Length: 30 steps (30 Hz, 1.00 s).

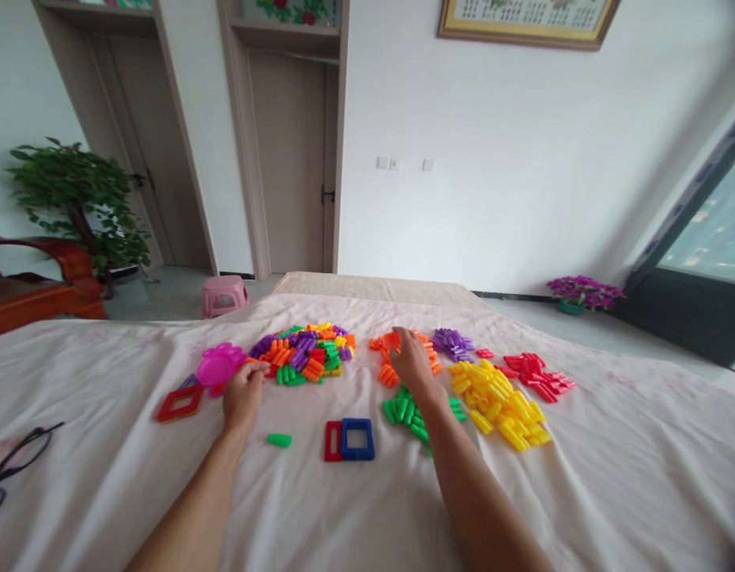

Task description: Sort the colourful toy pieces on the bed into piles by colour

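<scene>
My left hand (244, 393) is at the left edge of a mixed pile of coloured plastic tube pieces (304, 349), thumb and fingers pinched together. Whatever lies between the fingertips is too small to make out, though orange and red pieces lie close by. Over a heap of orange pieces (388, 373) hangs my right hand (411, 361), its thumb and forefinger apart and its other fingers partly hidden. Around it are single-colour heaps: green pieces (403, 409), purple pieces (452, 344), yellow pieces (492, 395) and red pieces (537, 376).
A lone green piece (279, 439) lies nearest me, left of a blue square frame (357, 456) and a red rectangular frame (330, 455). A pink flower-shaped dish (221, 364) and a red square frame (164, 407) sit left of my left hand. Glasses (21, 449) rest at far left.
</scene>
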Each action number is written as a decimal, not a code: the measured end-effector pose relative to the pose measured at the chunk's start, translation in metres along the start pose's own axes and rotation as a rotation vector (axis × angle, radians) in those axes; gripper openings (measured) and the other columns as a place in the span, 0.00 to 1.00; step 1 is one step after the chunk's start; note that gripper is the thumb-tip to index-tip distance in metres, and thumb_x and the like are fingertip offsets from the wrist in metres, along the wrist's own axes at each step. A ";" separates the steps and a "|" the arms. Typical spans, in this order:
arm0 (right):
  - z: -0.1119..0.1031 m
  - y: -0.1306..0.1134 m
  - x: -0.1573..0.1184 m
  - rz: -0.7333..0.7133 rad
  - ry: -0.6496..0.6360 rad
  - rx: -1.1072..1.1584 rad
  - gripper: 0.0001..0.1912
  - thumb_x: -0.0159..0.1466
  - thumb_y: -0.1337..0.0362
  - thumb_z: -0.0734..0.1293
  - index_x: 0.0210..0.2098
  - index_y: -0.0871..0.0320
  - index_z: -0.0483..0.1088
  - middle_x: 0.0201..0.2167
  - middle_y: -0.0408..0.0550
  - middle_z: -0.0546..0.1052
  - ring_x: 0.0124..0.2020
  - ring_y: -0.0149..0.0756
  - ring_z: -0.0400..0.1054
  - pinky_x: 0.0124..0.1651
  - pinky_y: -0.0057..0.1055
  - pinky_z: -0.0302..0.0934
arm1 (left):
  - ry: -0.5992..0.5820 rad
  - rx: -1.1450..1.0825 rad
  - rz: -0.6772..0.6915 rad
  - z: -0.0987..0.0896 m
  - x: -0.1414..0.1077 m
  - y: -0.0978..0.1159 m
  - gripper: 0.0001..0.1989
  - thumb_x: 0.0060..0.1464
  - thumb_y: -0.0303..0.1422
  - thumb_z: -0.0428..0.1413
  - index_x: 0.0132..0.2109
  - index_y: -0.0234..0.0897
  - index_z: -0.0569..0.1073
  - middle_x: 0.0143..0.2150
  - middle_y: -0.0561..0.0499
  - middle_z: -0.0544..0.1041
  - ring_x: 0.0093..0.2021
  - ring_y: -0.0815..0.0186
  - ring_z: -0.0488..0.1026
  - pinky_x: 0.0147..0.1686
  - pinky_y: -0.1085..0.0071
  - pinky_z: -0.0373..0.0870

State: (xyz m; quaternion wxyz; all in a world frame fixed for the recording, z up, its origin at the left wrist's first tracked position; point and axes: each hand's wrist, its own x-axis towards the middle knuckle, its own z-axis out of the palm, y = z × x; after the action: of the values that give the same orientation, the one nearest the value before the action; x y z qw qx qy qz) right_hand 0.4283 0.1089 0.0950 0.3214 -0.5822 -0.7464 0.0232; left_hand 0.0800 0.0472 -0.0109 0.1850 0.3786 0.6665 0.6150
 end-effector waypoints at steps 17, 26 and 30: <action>0.034 -0.121 -0.086 -0.772 -0.497 0.212 0.20 0.69 0.66 0.63 0.59 0.52 0.69 0.59 0.50 0.73 0.56 0.39 0.69 0.58 0.34 0.61 | 0.080 -0.187 -0.062 -0.007 0.001 0.011 0.16 0.43 0.37 0.55 0.39 0.33 0.77 0.36 0.45 0.81 0.32 0.64 0.75 0.32 0.68 0.72; 0.049 -0.129 -0.107 -0.919 -0.580 0.040 0.14 0.66 0.70 0.64 0.49 0.55 0.75 0.45 0.47 0.79 0.45 0.39 0.71 0.51 0.34 0.64 | 0.073 -0.190 -0.074 -0.004 0.003 0.004 0.16 0.42 0.37 0.55 0.39 0.34 0.77 0.37 0.46 0.81 0.32 0.64 0.76 0.33 0.68 0.72; 0.045 -0.122 -0.095 -0.852 -0.576 0.061 0.17 0.65 0.71 0.63 0.51 0.55 0.75 0.46 0.49 0.80 0.46 0.38 0.72 0.52 0.32 0.64 | 0.068 -0.168 -0.077 -0.005 0.001 0.006 0.17 0.43 0.37 0.55 0.40 0.34 0.77 0.37 0.46 0.81 0.32 0.64 0.75 0.33 0.68 0.72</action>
State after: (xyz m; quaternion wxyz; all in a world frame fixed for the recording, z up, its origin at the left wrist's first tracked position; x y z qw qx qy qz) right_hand 0.3124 0.0015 0.0663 0.1004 -0.1870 -0.9746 0.0714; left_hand 0.0776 0.0446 -0.0040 0.2169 0.3149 0.6327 0.6735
